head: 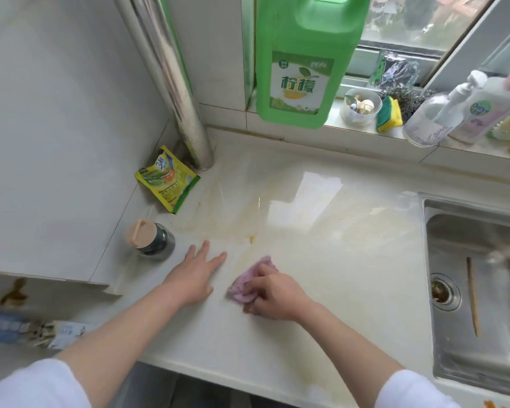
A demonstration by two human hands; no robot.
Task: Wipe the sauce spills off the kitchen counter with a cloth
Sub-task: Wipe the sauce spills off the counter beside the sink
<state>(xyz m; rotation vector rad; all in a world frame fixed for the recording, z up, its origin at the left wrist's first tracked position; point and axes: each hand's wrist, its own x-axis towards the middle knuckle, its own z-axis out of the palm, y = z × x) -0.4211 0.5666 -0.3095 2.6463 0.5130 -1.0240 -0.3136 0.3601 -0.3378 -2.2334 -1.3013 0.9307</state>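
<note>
Kitchen counter (pixel 321 290) smeared w/ sauce (pixel 242 231). R hand (pixel 273 298) clutches purple cloth (pixel 248 279) nr front edge; L hand (pixel 193 275) flat, fingers spread. Risk: wide sweep knocks spice jar (pixel 150 240) at left edge.

One head-worn wide-angle view looks steeply down, close over the counter (pixel 306 201), facing the window (pixel 409 22).

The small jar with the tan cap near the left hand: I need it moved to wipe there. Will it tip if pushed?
The jar looks short and squat, so it probably slides on the glossy counter. Pushed at its cap, it might tip.
</note>
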